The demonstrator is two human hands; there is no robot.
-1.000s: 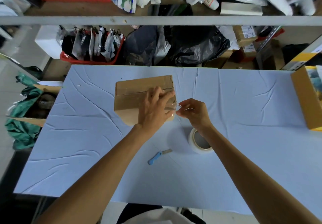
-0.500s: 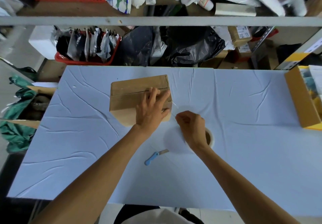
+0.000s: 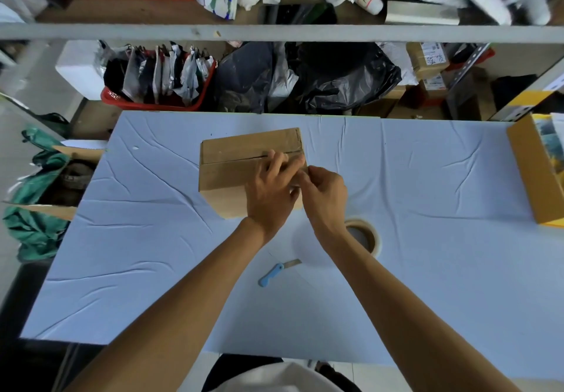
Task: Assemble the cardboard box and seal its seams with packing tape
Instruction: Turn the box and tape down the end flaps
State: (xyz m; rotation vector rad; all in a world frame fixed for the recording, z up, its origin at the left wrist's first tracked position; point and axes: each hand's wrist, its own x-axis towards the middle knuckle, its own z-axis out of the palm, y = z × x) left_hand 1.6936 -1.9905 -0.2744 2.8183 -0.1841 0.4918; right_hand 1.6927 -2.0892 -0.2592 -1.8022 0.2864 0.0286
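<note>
Sealing looks begun: cardboard box (image 3: 232, 175) sits on the table (image 3: 427, 208), left hand (image 3: 270, 193) flat on its flaps, fingers straight, right hand (image 3: 325, 196) with fingertips pinched together at the seam's right end around something I cannot see, so next I'd anchor tape there

Table (image 3: 427, 284): covered by a pale blue cloth with many creases.
Cardboard box (image 3: 232, 165): stands on the cloth at the far middle, its top flaps folded shut and meeting along a seam.
Roll of packing tape (image 3: 376, 239): lies flat, near and right of the box.
Knife (image 3: 276, 272): small, blue handle, just left of the roll and nearer.
Yellow-brown box (image 3: 531, 175): at the right edge, well apart.
</note>
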